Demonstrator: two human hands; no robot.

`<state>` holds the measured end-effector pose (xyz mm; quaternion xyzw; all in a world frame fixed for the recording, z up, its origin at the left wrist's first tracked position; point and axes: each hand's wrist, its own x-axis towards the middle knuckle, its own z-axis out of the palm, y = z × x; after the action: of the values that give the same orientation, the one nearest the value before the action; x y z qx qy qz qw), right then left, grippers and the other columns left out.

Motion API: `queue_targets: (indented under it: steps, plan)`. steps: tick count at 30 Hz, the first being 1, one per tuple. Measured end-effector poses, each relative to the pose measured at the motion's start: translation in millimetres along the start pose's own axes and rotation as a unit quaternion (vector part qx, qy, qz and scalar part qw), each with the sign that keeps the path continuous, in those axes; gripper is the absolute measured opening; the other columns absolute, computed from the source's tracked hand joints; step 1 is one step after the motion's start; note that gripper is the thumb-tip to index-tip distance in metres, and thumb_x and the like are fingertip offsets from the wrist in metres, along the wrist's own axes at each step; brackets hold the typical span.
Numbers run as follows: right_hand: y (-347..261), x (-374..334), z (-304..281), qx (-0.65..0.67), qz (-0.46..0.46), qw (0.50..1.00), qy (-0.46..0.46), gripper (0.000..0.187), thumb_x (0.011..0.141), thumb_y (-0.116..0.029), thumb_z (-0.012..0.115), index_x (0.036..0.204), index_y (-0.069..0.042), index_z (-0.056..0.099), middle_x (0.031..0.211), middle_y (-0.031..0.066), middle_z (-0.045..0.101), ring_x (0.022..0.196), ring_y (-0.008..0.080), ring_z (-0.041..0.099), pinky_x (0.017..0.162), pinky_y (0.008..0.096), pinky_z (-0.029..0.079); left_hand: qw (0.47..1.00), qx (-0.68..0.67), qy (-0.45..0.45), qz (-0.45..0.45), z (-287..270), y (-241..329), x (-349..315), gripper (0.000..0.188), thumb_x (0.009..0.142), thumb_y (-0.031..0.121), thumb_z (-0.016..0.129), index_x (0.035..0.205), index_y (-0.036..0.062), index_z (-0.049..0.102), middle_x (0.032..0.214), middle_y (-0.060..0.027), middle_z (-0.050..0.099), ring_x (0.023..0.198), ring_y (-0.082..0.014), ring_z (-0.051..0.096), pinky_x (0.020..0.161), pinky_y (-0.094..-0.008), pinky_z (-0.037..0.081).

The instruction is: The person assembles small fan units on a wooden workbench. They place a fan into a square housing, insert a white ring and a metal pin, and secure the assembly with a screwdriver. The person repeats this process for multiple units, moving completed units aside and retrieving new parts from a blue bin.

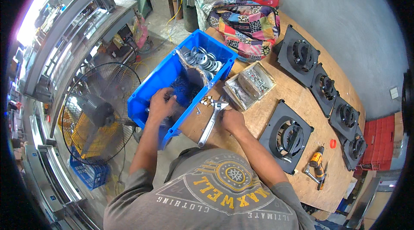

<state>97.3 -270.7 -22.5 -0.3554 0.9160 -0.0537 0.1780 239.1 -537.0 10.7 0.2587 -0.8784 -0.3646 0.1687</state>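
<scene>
My left hand (161, 105) is inside a blue plastic bin (138, 100), over a heap of small dark parts (184, 89) too small to name. Its fingers are bent, with a gap by the thumb, and I see nothing held. Grey and white discs (202, 59) fill the bin's far end, behind a divider. My right hand (233, 121) rests on the wooden table with its fingers curled in; whatever they may hold is hidden. Beside it lies an adjustable wrench (211, 124), its jaw near my fingers. Small brass-coloured fittings (207, 100) lie between wrench and bin.
A divided box of screws (258, 81) stands beyond my right hand. A black burner unit (286, 137) lies to the right, several more along the wall. A power drill (318, 163) lies near the right edge. A patchwork bag (246, 27) sits at the back; a fan (99, 113) stands left.
</scene>
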Motion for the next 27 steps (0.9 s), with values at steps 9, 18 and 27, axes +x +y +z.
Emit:
queue_targets:
  steps: [9,18,27]
  plan:
    - [34,-81,-38,0.223,0.073,0.968,0.091,0.030,0.082,-0.019,0.065,0.107,-0.003,0.068,0.098,0.0194,0.070,0.091,0.0360,0.068,0.079,0.0429,0.054,0.993,-0.089,0.051,0.062,-28,75,-23,0.026,0.084,0.010,0.071,0.108,0.0018,0.067,0.101,-0.0160,0.070,0.090,-0.0268,0.070,0.079,-0.0372,0.055]
    - [95,-205,-33,0.449,0.231,0.854,0.125,0.016,0.094,-0.011,0.060,0.105,0.001,0.066,0.081,0.0147,0.070,0.074,0.0253,0.071,0.064,0.0347,0.053,0.947,-0.128,-0.213,0.204,53,163,-61,0.025,0.084,0.011,0.072,0.106,0.0006,0.068,0.098,-0.0146,0.069,0.086,-0.0252,0.069,0.077,-0.0360,0.054]
    - [130,-292,9,0.414,0.268,0.824,0.280,0.031,0.094,-0.024,0.064,0.105,0.004,0.067,0.082,0.0206,0.070,0.072,0.0338,0.068,0.068,0.0397,0.051,0.893,-0.070,-0.402,0.191,149,198,-89,0.031,0.087,0.017,0.072,0.113,0.0020,0.066,0.103,-0.0156,0.070,0.088,-0.0245,0.070,0.078,-0.0361,0.055]
